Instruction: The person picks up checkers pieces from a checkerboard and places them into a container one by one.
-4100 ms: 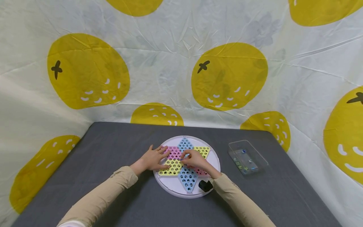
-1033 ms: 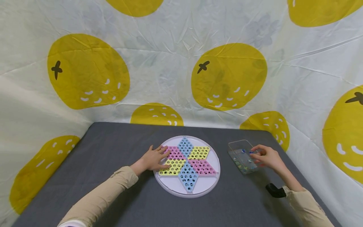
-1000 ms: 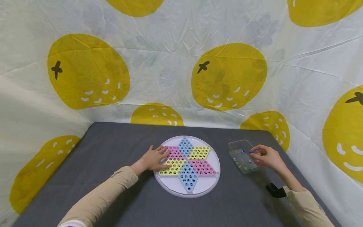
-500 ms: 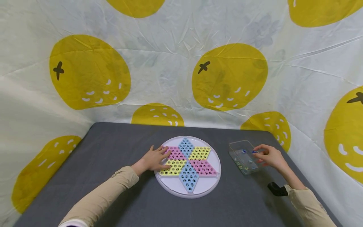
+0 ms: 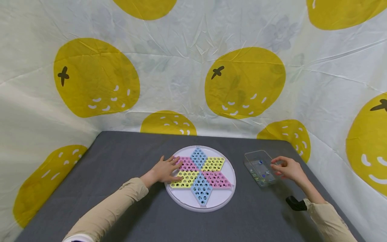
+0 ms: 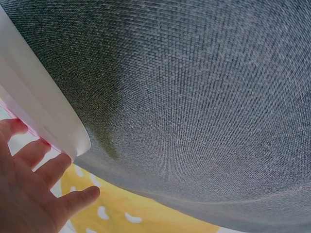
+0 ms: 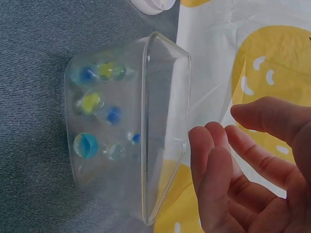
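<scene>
A round white Chinese checkers board [image 5: 222,198] lies on the table, with a star of pink, yellow and blue panels full of holes. My left hand [image 5: 162,171] rests over its left edge, fingers spread; the left wrist view shows the fingertips on the rim [image 6: 43,92]. Beside the right rim of a clear plastic box [image 5: 250,169], my right hand [image 5: 288,169] hovers with thumb and fingers apart, holding nothing. Several marbles lie inside the box, among them a blue marble [image 5: 263,175] and a turquoise marble [image 7: 86,145].
A dark grey cloth [image 5: 130,148] covers the table. Behind it and at both sides hangs a white curtain [image 5: 175,84] printed with yellow fruit. A black device [image 5: 295,203] is strapped to my right wrist.
My right hand has moved from the board to the box. It held a blue marble over the box; the fingers have let go and the marble is in the box. My left hand stays put.
</scene>
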A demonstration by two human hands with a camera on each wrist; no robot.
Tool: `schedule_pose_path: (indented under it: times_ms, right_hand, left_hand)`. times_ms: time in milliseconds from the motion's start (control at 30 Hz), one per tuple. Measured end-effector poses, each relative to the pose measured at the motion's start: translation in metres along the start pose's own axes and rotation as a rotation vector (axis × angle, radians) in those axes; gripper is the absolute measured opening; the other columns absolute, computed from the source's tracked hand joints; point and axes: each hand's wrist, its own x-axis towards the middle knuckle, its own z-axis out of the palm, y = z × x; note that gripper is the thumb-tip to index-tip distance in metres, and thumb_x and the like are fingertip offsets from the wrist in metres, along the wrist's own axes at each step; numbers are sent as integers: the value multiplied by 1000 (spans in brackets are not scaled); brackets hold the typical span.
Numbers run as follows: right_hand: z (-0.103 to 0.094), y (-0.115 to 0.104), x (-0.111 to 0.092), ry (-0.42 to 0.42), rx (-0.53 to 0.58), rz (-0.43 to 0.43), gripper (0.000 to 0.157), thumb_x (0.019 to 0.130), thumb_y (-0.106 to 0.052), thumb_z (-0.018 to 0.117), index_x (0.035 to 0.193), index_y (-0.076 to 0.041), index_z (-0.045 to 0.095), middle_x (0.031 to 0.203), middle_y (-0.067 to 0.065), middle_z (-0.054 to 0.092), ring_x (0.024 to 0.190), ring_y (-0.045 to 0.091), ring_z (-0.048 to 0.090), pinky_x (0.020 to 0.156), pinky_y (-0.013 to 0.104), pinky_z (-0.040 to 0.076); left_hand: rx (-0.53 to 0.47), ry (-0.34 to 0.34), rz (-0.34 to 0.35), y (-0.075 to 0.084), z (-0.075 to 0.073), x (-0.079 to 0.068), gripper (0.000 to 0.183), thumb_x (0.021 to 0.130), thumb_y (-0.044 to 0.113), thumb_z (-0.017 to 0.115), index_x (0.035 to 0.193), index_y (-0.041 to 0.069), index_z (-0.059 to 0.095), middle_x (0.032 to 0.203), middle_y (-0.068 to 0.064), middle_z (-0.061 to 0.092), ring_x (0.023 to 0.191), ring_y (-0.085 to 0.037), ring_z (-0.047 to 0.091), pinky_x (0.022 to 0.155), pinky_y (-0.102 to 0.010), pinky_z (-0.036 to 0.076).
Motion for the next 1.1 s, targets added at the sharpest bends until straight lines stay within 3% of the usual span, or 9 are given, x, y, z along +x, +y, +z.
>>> schedule_pose_path:
  times_ms: [300,567,800,1100]
  right_hand:
    - [3,2,-1,6,8,-16,40,88,-31,54,113,1,52,85,11,68,66,12,63,58,32,52]
    - [12,-5,-2,-12,7,-89,35,89,-29,53,111,-2,54,83,11,67,66,18,64,53,27,48]
    - [22,-10,-2,-7,19,-119,32,90,-26,53,110,-2,54,86,18,66,65,20,64,54,31,50]
    - [34,-18,-1,0,43,-132,34,89,-24,54,111,0,53,84,18,67,64,18,63,54,33,50]
  left_hand:
    - [3,-11,-11,0,0,0,75,81,65,41,140,19,31,147,-6,26,135,-29,25,101,-61,20]
    - [-12,4,-10,1,2,-3,74,82,63,41,140,18,30,147,-7,26,136,-30,23,101,-60,20]
    - [-23,14,-16,0,5,-3,74,83,63,39,141,18,27,149,-6,23,137,-29,20,100,-62,20]
    - [-15,10,-18,0,5,-2,74,83,63,39,141,19,26,149,-5,22,137,-28,20,101,-63,17]
